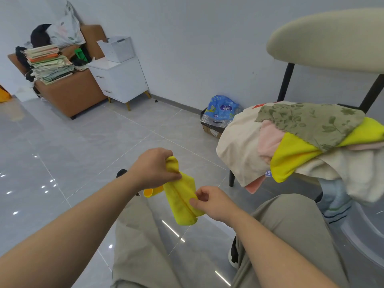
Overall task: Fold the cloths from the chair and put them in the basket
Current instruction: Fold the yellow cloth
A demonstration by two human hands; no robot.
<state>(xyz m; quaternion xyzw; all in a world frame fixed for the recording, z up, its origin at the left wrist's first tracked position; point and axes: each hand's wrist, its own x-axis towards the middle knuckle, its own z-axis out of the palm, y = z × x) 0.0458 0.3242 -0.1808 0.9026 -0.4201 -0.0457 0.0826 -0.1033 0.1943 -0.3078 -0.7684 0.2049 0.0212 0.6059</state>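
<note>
So, both hands are on the same thing right now: the left hand [153, 170] has its fingers curled round the top end of a yellow cloth [182, 202], bunching it a bit, and the right hand [214, 202] pinches the cloth's side edge lower down, thumb on the fabric. The cloth hangs in the air between them, over the gap between the person's knees [291, 225], not resting on anything. It's already narrowed into a long strip with a crease down the middle, and that long axis runs on a diagonal, from the left hand at the far upper end down toward the near lower end just past the right hand. My guess is the next fold goes across that axis, end to end, so the left hand would bring its end down toward the free bottom end while the right hand steadies the middle. Further out, the chair [324, 38] is off to the right with the pile [311, 125] of unfolded cloths draped over the seat, so the right hand is clearly the nearer one for grabbing the next piece. As for the basket, I honestly can't pick it out; there's a curved grey shape [365, 235] at the lower right below the chair, but I can't tell what it is.
</note>
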